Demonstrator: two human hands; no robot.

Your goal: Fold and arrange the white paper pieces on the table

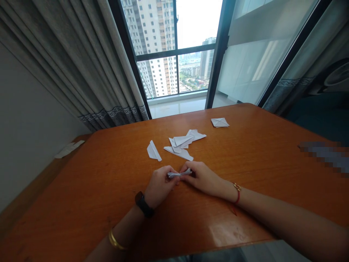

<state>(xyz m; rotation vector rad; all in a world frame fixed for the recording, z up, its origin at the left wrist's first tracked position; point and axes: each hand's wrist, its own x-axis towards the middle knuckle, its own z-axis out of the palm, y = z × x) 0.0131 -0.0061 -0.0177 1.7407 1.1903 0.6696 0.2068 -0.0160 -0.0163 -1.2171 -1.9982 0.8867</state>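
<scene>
Between my two hands is a small piece of folded white paper (172, 175), seen nearly edge-on with several layers. My left hand (161, 183) pinches its left part, and a dark watch sits on that wrist. With thumb and fingers, my right hand (200, 176) grips the right part; a red and gold bracelet circles that wrist. Just beyond my hands lies a loose pile of folded white paper pieces (181, 142). One separate folded paper piece (154, 151) rests left of the pile.
A stack of folded paper squares (220, 122) lies toward the far edge of the brown wooden table (261, 156). A blurred patch (325, 154) covers something at the right edge. White paper (69, 149) lies past the left edge. Curtains and a window stand beyond.
</scene>
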